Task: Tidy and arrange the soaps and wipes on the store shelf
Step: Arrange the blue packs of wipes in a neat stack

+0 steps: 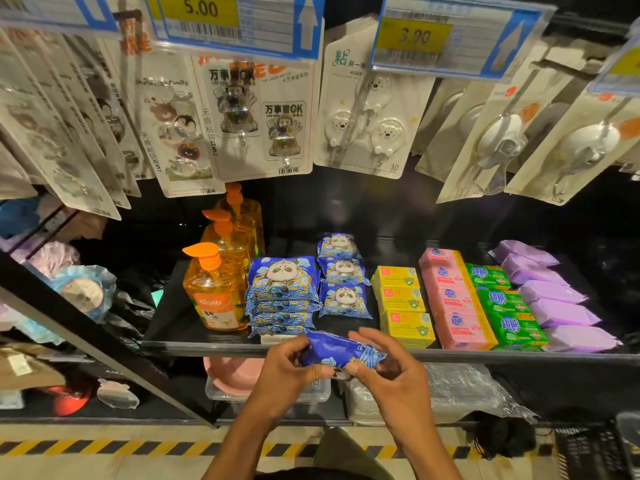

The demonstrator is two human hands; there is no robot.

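A soft, glossy blue wipes pack point(341, 353) with a crinkled wrapper is held just in front of the black shelf's point(180, 329) front edge. The left hand point(287, 370) and right hand point(384, 370) each pinch one end between thumb and curled fingers. Its long axis runs left to right, dipping slightly rightward, and fingers hide its ends and lower edge. Behind it sits a stack of matching panda-printed packs point(282, 292) beside a clear orange pump bottle point(213, 292).

A shop — price tags point(412, 38) hang above a stocked shelf point(194, 344)
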